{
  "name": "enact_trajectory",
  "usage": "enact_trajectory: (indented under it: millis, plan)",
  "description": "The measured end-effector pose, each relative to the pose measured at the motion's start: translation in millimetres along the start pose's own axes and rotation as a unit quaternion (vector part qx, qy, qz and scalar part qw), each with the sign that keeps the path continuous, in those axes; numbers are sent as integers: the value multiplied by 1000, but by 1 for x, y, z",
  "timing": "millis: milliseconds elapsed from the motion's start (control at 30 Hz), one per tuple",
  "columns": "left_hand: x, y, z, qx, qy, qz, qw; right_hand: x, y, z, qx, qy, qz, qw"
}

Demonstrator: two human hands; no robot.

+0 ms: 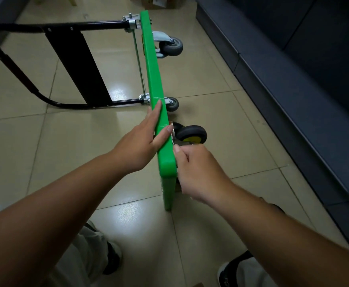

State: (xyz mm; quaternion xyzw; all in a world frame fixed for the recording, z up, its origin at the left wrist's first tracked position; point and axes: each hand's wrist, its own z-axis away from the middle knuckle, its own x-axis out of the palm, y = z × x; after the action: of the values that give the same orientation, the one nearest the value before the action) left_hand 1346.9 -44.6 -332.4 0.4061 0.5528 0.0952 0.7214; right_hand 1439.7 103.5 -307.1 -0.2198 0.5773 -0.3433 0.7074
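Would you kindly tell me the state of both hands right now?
Left hand: open, pressing the green platform edge.
Right hand: closed, apparently gripping the caster bracket.

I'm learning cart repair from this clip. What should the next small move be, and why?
Probably a small twist of the right hand at the mount of the yellow-hubbed wheel, with the left hand pressing the green platform steady. The platform stands on its edge on the tiled floor, so it may tip, and the right hand's curled fingers sit at that mount.
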Motion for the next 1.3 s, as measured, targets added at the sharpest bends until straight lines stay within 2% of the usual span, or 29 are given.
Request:
enact_trajectory:
  millis: [267, 433, 567, 667, 767, 800, 867, 933, 1133, 1300]
  plan:
    - [-1, -7, -2, -2, -14, 18, 1000, 65, 68, -3, -109, 137, -21, 984]
    - [-1, -6, -4, -4, -14, 20, 1000, 83, 89, -30, -182, 173, -11, 968]
    - [-3, 0, -2, -22, -18, 24, 999, 77, 98, -35, -217, 152, 14, 964]
    - [-6, 4, 1, -25, -21, 39, 999, 47, 110, -27, -180, 82, 88, 976]
    - [-8, 9, 7, -28, -16, 81, 996, 9, 113, -1, -87, -17, 137, 987]
    - [-8, 11, 10, -36, -11, 100, 994, -5, 110, 7, -43, -40, 117, 991]
    - [-9, 15, 17, -55, -3, 114, 992, -29, 92, 17, 65, -70, 9, 995]
    - [-8, 22, 24, -66, -5, 101, 993, -46, 69, 19, 129, -74, -79, 986]
    - [-13, 27, 15, -66, 1, 21, 998, -43, 20, -4, 88, -35, -144, 985]
    - [-11, 16, -1, -27, 22, 53, 998, -36, 10, -14, 59, -38, -179, 981]
